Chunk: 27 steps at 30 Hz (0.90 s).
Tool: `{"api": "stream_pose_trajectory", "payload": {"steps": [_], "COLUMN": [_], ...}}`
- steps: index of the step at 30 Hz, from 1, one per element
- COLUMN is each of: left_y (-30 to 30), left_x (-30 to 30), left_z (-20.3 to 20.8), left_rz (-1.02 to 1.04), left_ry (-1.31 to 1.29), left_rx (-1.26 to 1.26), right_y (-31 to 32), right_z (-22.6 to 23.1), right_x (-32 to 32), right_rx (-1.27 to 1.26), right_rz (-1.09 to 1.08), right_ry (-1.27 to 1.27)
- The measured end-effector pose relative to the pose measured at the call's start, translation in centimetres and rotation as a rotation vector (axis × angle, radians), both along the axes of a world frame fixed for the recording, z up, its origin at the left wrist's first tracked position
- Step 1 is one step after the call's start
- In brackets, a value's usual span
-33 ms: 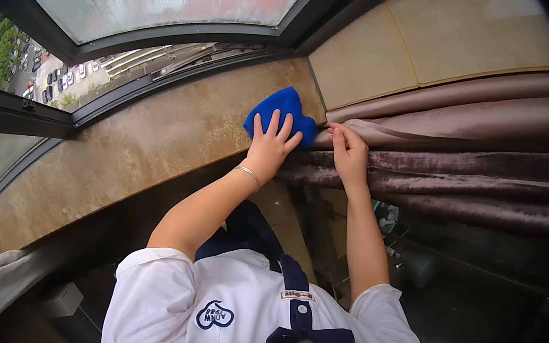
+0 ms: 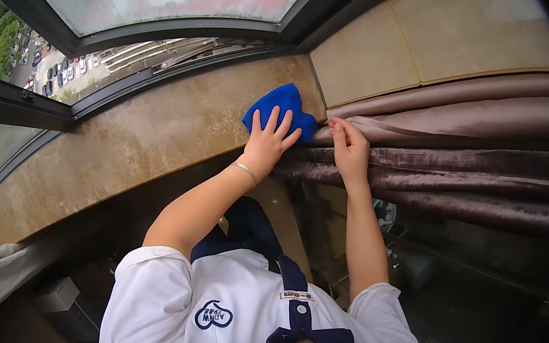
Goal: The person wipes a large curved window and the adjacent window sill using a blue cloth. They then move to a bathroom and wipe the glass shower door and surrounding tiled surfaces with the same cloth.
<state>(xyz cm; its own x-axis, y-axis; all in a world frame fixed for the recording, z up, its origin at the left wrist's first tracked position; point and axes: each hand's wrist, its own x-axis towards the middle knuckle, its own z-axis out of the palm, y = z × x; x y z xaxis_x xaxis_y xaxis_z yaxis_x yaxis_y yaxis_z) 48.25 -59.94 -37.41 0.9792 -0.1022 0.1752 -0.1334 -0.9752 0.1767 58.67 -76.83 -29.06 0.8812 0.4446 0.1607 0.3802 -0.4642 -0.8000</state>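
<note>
Blue soft fabric cloth [image 2: 288, 98] lies on the mottled brown sill [image 2: 145, 134] under the person's flat, spread-fingered left hand [image 2: 266, 147]; right hand [image 2: 352, 153] pinches the mauve satin curtain [image 2: 462, 122].

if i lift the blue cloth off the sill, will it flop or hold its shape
The blue cloth would probably flop: its edge is wavy and it lies nearly flat under the left hand. It seems light, looking like soft fabric with little bulk. Pushed, it might slide, as the sill looks flat.

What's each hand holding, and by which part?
Left hand: nothing gripped, spread flat over the blue cloth. Right hand: apparently pinching the mauve curtain near its left edge.
</note>
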Motion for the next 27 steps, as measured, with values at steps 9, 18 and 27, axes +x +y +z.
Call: {"api": "stream_pose_trajectory", "payload": {"steps": [9,18,27], "left_y": [2.2,-7.0,-11.0], "left_x": [-5.2,4.8,13.6], "left_z": [2.6,10.6,20.0], "left_rz": [0.628,0.674,0.022], "left_ry": [-0.043,-0.668,-0.815], "left_rx": [-0.426,-1.745,-1.103], "right_y": [-0.2,-6.8,-6.4], "right_z": [8.7,16.5,23.0], "right_x": [0.9,5.6,6.8], "right_rx": [0.068,0.077,-0.003], "right_rz": [0.234,0.289,0.345], "right_ry": [-0.402,-1.007,-1.262]}}
